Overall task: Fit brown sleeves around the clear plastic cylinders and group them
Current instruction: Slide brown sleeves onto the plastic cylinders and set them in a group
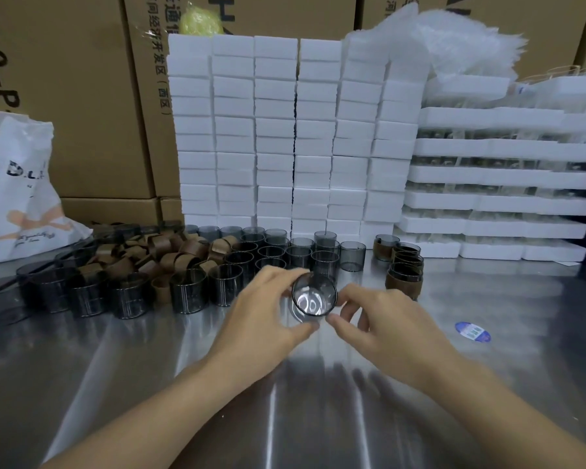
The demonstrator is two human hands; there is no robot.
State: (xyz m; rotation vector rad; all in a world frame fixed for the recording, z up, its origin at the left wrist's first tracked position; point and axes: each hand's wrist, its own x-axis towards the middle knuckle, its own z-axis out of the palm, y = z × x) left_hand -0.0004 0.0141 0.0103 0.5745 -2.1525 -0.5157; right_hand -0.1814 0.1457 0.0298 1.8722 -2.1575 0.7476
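Observation:
A clear, smoky plastic cylinder [313,297] is held above the steel table, its round end facing me. My left hand [268,313] grips it from the left, fingers over the top and thumb under. My right hand [369,319] pinches its lower right rim with thumb and fingertips. No sleeve is on it. Loose brown sleeves [170,255] lie in a heap at the left. Several bare cylinders [224,284] stand in rows behind my hands. Sleeved cylinders [405,275] are grouped at the right.
The shiny steel table [318,401] stretches toward me. White foam blocks [285,130] are stacked behind, with foam trays [498,198] at the right. A white plastic bag [17,191] sits far left before cardboard boxes [82,96]. A blue oval sticker [472,331] lies at the right.

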